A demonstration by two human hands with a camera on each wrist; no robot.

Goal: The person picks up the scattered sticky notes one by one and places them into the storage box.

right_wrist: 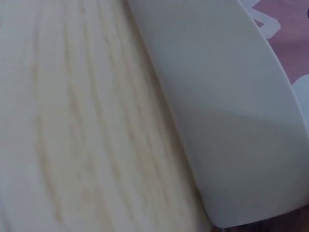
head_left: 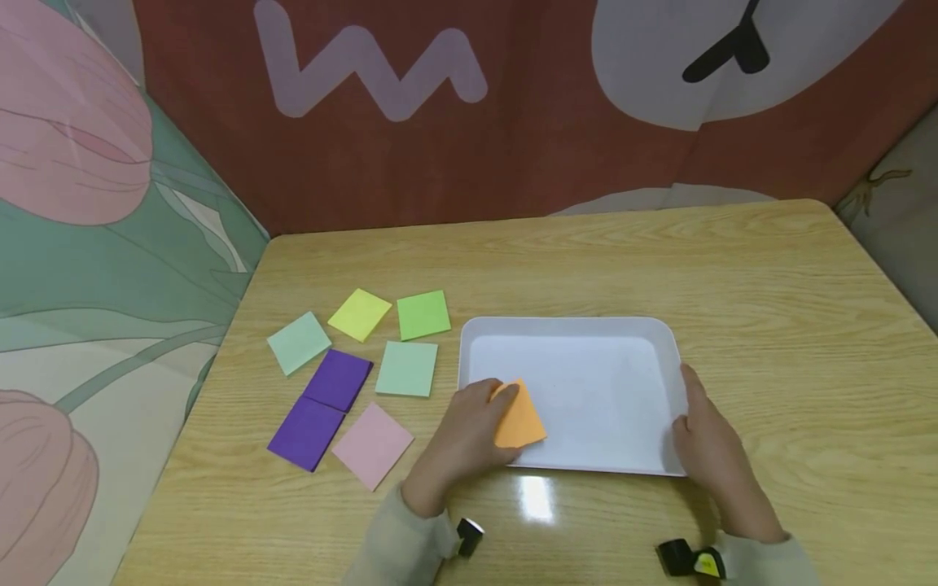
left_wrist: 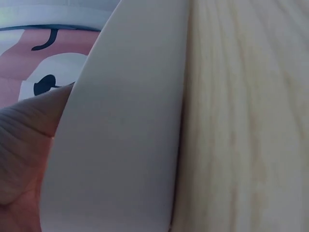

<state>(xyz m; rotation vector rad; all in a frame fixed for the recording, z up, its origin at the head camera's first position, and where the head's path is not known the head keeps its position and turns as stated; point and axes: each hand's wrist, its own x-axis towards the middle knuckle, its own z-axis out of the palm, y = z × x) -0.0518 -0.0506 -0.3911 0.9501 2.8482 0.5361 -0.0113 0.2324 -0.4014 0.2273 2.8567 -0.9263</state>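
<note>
My left hand (head_left: 472, 427) pinches an orange sticky note (head_left: 522, 419) between thumb and fingers, over the near left part of a white tray (head_left: 601, 391). In the left wrist view, the tray's outer wall (left_wrist: 116, 116) hides most of that hand, and the note does not show there. At the tray's right end, my right hand (head_left: 714, 452) holds the rim, thumb at the edge and index finger along the outer side. The right wrist view is mostly tray wall (right_wrist: 227, 111) and tabletop, with only a sliver of hand at the bottom.
Left of the tray lie a yellow note (head_left: 360, 315), a bright green note (head_left: 423, 315), two mint notes (head_left: 406, 369), two purple notes (head_left: 339, 380) edge to edge and a pink note (head_left: 373, 446). The wooden table (head_left: 791, 309) meets a patterned backdrop (head_left: 513, 163).
</note>
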